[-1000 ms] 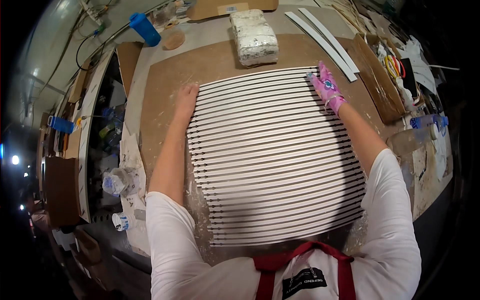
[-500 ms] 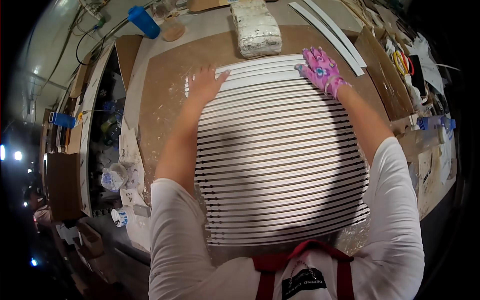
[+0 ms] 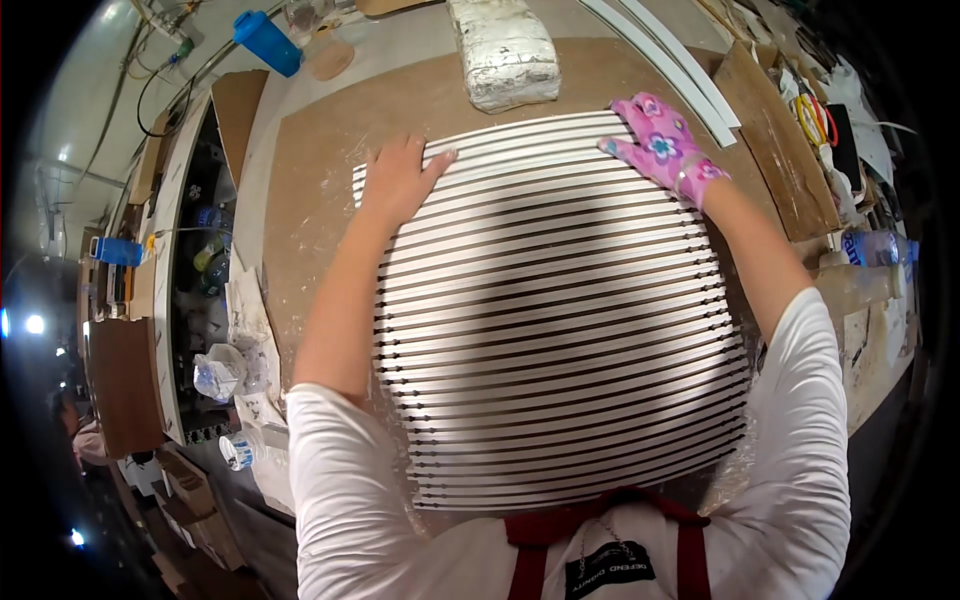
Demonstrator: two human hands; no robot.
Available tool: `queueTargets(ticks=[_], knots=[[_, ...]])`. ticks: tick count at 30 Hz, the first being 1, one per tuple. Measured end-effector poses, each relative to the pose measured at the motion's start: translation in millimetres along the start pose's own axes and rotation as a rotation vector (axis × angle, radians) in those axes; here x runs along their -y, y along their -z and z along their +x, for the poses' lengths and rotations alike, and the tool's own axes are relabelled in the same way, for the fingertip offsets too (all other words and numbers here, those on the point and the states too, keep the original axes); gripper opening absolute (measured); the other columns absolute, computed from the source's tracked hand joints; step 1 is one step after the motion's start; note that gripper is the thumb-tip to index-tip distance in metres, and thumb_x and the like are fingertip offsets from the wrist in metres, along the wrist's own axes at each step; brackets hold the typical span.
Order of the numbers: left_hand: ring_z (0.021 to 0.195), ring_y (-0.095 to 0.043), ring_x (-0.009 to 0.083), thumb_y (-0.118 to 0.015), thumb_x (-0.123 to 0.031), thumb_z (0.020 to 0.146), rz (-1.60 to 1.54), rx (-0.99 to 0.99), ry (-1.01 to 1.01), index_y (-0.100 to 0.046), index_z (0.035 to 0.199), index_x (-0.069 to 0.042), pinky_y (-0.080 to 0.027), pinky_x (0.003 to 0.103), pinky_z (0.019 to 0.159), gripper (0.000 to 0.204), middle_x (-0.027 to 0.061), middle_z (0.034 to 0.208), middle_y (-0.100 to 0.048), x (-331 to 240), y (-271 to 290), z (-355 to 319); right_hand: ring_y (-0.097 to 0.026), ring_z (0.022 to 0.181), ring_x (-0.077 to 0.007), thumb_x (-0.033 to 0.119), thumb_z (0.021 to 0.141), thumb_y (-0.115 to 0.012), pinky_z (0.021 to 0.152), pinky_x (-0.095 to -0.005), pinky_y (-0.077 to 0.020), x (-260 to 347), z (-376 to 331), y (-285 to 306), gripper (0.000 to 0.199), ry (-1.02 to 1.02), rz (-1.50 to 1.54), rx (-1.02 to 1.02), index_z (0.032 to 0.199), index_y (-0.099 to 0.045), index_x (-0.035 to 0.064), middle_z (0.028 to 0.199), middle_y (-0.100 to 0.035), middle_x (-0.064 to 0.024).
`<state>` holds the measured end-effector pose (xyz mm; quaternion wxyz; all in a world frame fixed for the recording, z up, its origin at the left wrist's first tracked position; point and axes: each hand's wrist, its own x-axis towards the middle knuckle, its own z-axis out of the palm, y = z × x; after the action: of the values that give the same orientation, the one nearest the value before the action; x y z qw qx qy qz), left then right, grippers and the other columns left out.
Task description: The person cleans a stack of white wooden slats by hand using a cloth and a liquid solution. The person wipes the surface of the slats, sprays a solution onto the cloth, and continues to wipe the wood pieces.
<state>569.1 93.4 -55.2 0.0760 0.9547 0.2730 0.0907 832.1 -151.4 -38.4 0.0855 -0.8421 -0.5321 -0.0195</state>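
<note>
A wide row of long white slats (image 3: 560, 330) lies side by side in front of me, with dark gaps between them. Small dark pieces show along both side ends of the nearer slats. My bare left hand (image 3: 402, 180) rests over the far left ends, fingers stretched forward and thumb out to the right along the slats. At the far right ends lies my right hand (image 3: 660, 145), in a pink flowered glove, its fingers forward and thumb pointing left. Both palms hide the slat ends beneath them.
Brown board (image 3: 320, 190) lies under the slats. Beyond them sits a whitish wrapped block (image 3: 508, 60). Two loose white strips (image 3: 675, 70) lie at the far right beside a cardboard box (image 3: 775, 140) of tools. A blue bottle (image 3: 267, 43) stands far left; plastic cups (image 3: 218, 370) are at left.
The farthest slats, closely packed before, now show thin dark lines between them. Their left ends stick out more past my left hand. Both hands stay on the far slats; the view has shifted slightly.
</note>
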Motion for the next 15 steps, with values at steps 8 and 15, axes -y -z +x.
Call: queueTargets(ticks=[8,15], knots=[[0.106,-0.055,0.0329,-0.048,-0.053,0.092,0.037,-0.057,0.027,-0.058,0.118,-0.002,-0.031,0.049,0.102,0.058,0.0152,0.109,-0.061,-3,2,-13,-0.023,0.142,-0.0356,0.061,0.087,-0.049,0.116,-0.0505,-0.0121,41,-106,0,0.076,0.325,-0.170,0.060,0.146,-0.034,0.0144,0.153,-0.027,-0.0159],[0.110,-0.053,0.0341,-0.049,-0.059,0.088,0.047,-0.057,0.106,-0.061,0.111,-0.001,-0.032,0.049,0.101,0.064,0.0170,0.110,-0.061,5,3,9,-0.027,0.139,-0.0375,0.055,0.092,-0.046,0.115,-0.0503,-0.0137,35,-80,1,0.066,0.343,-0.041,0.067,0.143,-0.037,0.0135,0.150,-0.031,-0.0165]])
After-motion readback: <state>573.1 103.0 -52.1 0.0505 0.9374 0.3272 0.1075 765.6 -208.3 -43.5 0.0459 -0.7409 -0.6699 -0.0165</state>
